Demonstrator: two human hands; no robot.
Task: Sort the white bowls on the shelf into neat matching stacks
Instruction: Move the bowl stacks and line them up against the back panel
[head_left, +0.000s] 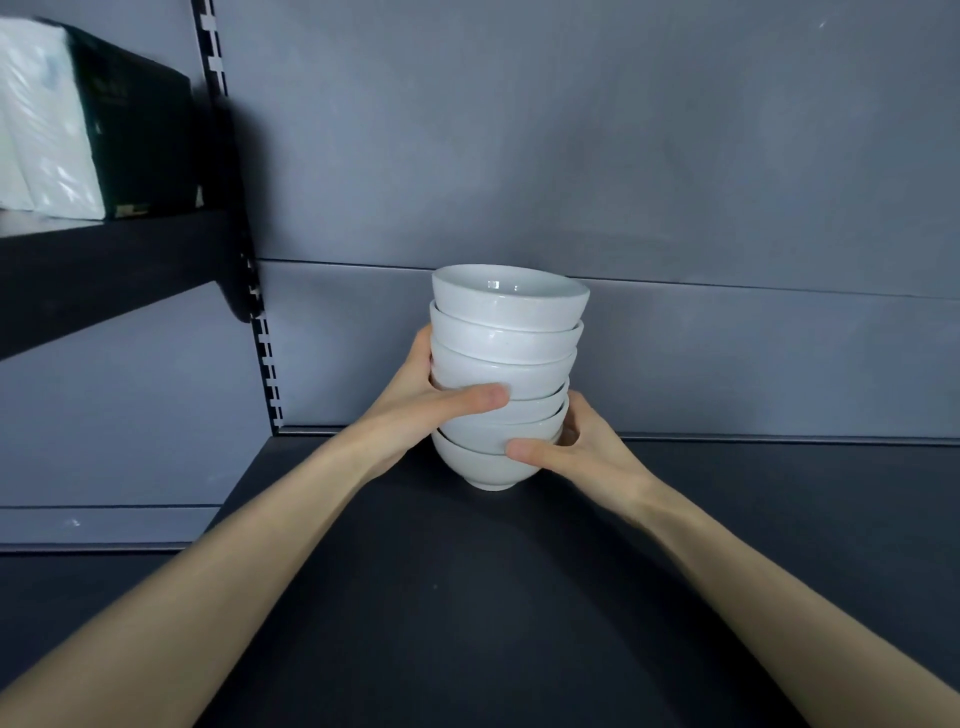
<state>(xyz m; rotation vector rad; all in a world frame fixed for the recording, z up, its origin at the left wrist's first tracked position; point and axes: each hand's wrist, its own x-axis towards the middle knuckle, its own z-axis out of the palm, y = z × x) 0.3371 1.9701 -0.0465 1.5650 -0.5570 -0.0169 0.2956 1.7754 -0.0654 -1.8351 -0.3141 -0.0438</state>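
Two bare arms reach forward from the lower corners and draw together toward the middle, the left forearm (208, 587) and right forearm (779, 608) both unsleeved with wrists nearly straight. The left hand (426, 402) grips the left side of the stack of bowls (506, 332), its thumb laid flat across the front and its fingers curled round the far side. The right hand (582, 452) grips lower on the right side, thumb pressed across the front, fingers curled behind.
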